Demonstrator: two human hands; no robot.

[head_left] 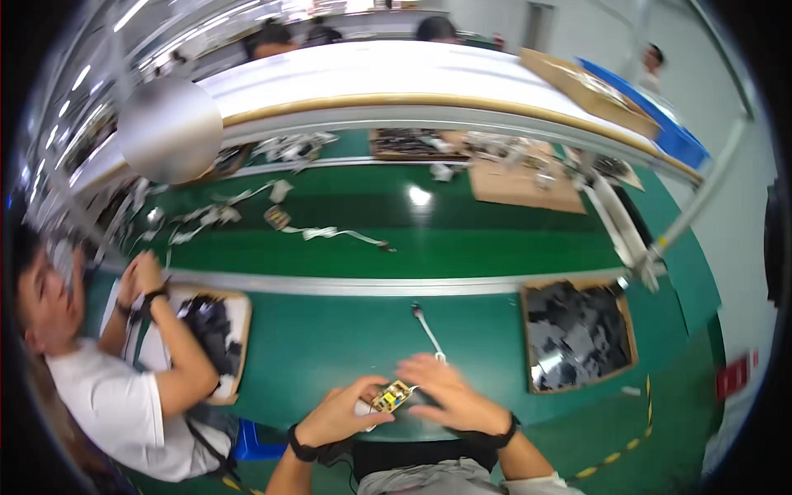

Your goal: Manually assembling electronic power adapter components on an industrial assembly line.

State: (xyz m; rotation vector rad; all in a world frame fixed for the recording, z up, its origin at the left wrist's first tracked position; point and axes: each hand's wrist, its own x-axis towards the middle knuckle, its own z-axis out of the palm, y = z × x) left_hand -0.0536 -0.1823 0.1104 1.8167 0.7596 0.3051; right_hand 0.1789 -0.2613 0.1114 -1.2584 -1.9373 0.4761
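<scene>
Close to the table's near edge, my left hand (342, 414) grips a small circuit board (391, 397) with yellow parts between thumb and fingers. A white piece (364, 410), perhaps a housing, shows beneath the board by the left fingers. My right hand (452, 398) is just right of the board, fingers stretched out and apart, blurred by motion; nothing shows in its grasp. A white cable (430, 334) with a dark plug end lies on the green table beyond the right hand; its near end passes behind the fingers. Both wrists wear black bands.
A carton of black sheet pieces (577, 334) stands to the right, another carton (239, 346) to the left. Beside it a co-worker (124, 388) sits. Beyond a metal rail (379, 286), a green belt (396, 247) carries a cabled board (277, 218). A shelf (371, 74) spans above.
</scene>
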